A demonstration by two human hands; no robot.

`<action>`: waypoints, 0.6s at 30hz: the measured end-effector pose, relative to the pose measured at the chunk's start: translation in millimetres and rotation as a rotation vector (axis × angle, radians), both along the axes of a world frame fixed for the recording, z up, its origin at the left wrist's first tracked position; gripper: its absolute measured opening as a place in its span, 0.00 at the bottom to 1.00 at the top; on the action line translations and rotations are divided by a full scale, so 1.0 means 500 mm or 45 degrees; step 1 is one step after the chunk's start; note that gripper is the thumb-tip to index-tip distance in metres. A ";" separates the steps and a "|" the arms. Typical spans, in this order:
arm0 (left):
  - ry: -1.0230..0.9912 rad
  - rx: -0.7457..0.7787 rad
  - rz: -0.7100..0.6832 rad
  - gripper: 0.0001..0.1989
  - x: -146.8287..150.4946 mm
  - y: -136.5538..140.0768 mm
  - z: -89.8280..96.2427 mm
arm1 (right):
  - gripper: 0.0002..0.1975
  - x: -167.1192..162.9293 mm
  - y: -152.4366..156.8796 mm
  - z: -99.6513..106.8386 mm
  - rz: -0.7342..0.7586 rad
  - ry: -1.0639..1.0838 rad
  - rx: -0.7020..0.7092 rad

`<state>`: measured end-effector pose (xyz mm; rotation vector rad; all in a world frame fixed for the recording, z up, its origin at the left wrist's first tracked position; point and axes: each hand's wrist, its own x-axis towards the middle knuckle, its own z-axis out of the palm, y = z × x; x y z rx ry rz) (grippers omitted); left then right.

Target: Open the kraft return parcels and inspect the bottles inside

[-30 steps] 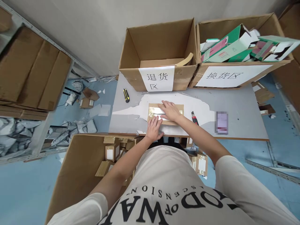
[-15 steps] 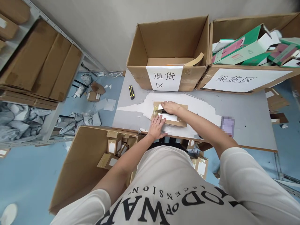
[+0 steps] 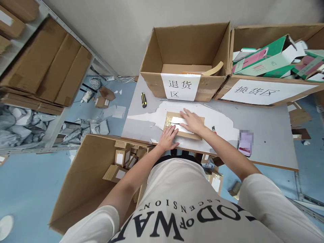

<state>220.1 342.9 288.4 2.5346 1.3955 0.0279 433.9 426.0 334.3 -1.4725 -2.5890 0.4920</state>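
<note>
A small cardboard box (image 3: 186, 135) lies on the table in front of me, with shiny tape at its left end. Its white label (image 3: 177, 120) is split along the seam between the top flaps, where a narrow dark gap shows. My left hand (image 3: 168, 137) rests with fingers apart on the near left edge of the box. Across the top right part lies my right hand (image 3: 191, 120), fingers spread flat over the flaps and partly hiding the label. Neither hand is wrapped round anything.
A yellow-black box cutter (image 3: 143, 100) lies at the table's left. Behind stand two large cartons, one labelled carton (image 3: 152, 82) and one with green boxes (image 3: 268, 64). A phone (image 3: 245, 143) lies right. An open carton (image 3: 83, 175) of small boxes stands lower left.
My right hand has moved from the far left of the opening to lie flat on the box top. The flaps sit closer together and the dark gap has narrowed.
</note>
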 end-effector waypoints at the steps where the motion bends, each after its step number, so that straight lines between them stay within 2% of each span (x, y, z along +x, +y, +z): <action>1: 0.001 0.002 0.008 0.41 -0.001 0.002 0.001 | 0.33 0.038 -0.015 -0.008 -0.143 0.080 0.022; 4: 0.010 0.004 0.038 0.38 -0.001 0.007 0.003 | 0.32 0.160 -0.078 -0.042 -0.648 0.233 0.135; 5: 0.014 0.005 0.041 0.38 -0.001 0.008 0.004 | 0.33 0.196 -0.104 -0.057 -0.762 0.230 0.141; 8: 0.015 0.012 0.011 0.37 0.002 0.007 0.008 | 0.36 0.267 -0.181 -0.105 -0.851 0.057 0.001; 11: 0.000 0.019 -0.056 0.37 0.018 0.009 0.012 | 0.42 0.284 -0.239 -0.154 -0.987 -0.162 -0.202; 14: -0.023 0.030 -0.111 0.38 0.051 0.026 0.019 | 0.47 0.273 -0.263 -0.199 -1.153 -0.256 -0.387; 18: -0.003 0.037 -0.090 0.53 0.096 0.081 0.037 | 0.43 0.259 -0.252 -0.235 -1.203 -0.231 -0.569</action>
